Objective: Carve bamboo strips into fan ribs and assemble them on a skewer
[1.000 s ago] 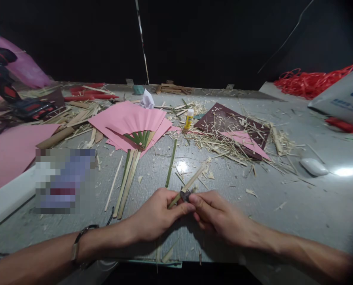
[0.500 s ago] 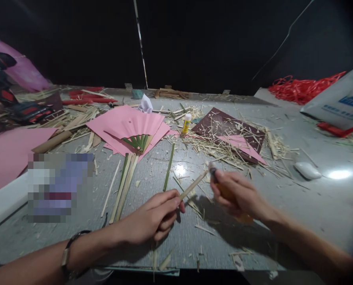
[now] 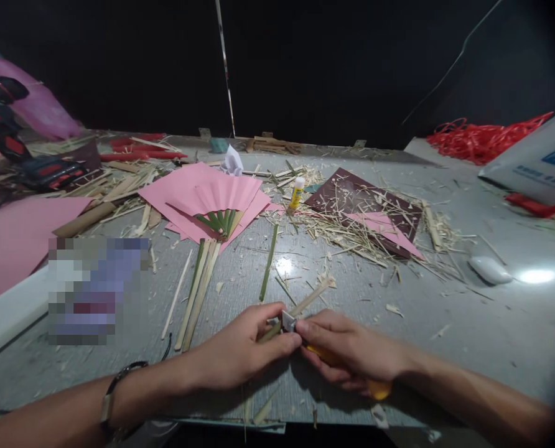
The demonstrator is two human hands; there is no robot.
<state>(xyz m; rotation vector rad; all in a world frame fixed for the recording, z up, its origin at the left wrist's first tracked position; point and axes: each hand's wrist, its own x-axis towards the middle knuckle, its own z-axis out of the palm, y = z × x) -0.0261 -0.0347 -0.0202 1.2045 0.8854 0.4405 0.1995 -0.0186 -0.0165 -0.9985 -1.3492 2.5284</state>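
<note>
My left hand (image 3: 254, 342) is closed on a thin bamboo strip (image 3: 309, 298), which slants up and to the right across the table. My right hand (image 3: 347, 345) grips a utility knife by its yellow handle (image 3: 379, 390). Its short metal blade (image 3: 288, 321) rests against the strip, right beside my left fingertips and thumb. Just beyond lies a loose green bamboo strip (image 3: 269, 261). Several longer bamboo strips (image 3: 198, 292) lie side by side left of my left hand, below a pink paper fan (image 3: 216, 202) with green bamboo ribs.
A yellow glue stick (image 3: 297, 194) stands at the back middle. Shavings (image 3: 352, 239) cover a dark brown sheet (image 3: 336, 186). At left are a cordless drill (image 3: 39, 168) and pink paper (image 3: 16, 242); at right, a white mouse-shaped object (image 3: 488, 270) and red plastic strands (image 3: 483, 140).
My right hand has moved left and toward me, bringing the blade from the strip's far end down to my left fingers. My left thumb now extends toward the blade.
</note>
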